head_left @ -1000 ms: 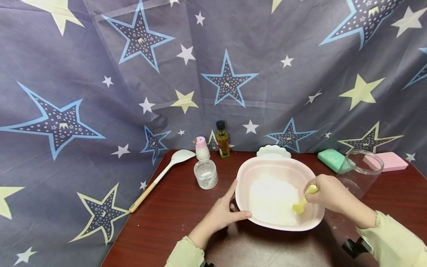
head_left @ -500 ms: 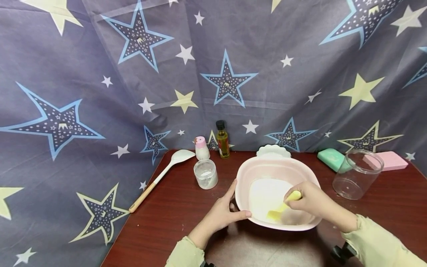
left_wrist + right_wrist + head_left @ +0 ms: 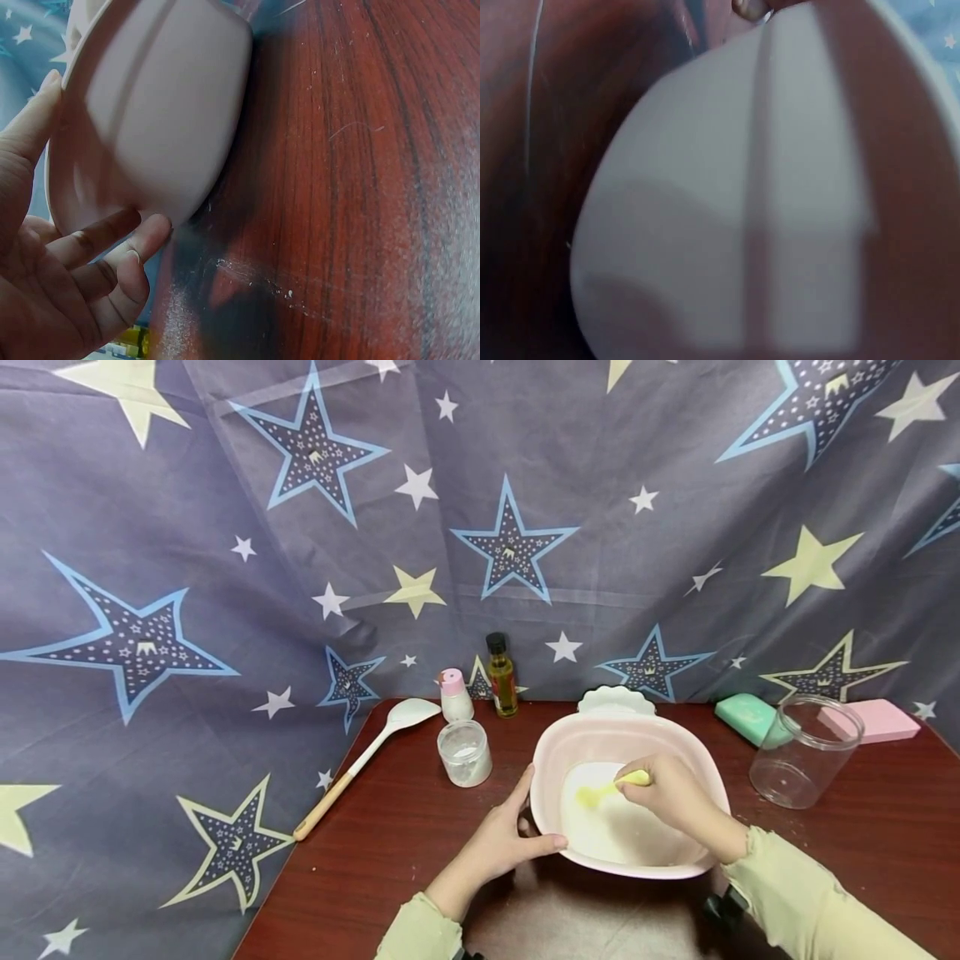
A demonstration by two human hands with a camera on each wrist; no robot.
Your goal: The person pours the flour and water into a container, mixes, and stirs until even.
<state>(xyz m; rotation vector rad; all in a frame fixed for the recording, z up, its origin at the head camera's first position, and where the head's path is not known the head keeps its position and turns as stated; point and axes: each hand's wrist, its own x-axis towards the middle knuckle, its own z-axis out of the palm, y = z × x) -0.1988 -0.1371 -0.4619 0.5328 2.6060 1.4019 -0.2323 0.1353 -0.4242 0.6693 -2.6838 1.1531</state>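
Observation:
A pale pink basin (image 3: 550, 777) with white contents (image 3: 600, 839) stands at the middle right of the table in the head view. My left hand (image 3: 495, 843) grips its left side, thumb at the rim. In the left wrist view, the fingers (image 3: 124, 244) rest against the outer wall. Over the basin, my right hand (image 3: 671, 793) pinches the handle of a small yellow spoon (image 3: 588, 797), its head down in the white contents. The right wrist view shows mostly the basin's outer wall (image 3: 682, 165); hand and spoon are hidden there.
A white-headed turner (image 3: 360, 764), a small clear jar (image 3: 465, 764) of white powder, a pink-capped shaker (image 3: 456, 702) and an oil bottle (image 3: 502, 681) stand left. A scalloped white dish (image 3: 611, 700) is behind the basin. Right are a clear jar (image 3: 795, 768), green block (image 3: 746, 718) and pink block (image 3: 881, 722).
My right hand has swept the spoon from the basin's right side along its front to the left middle. The left hand and basin stay almost where they were.

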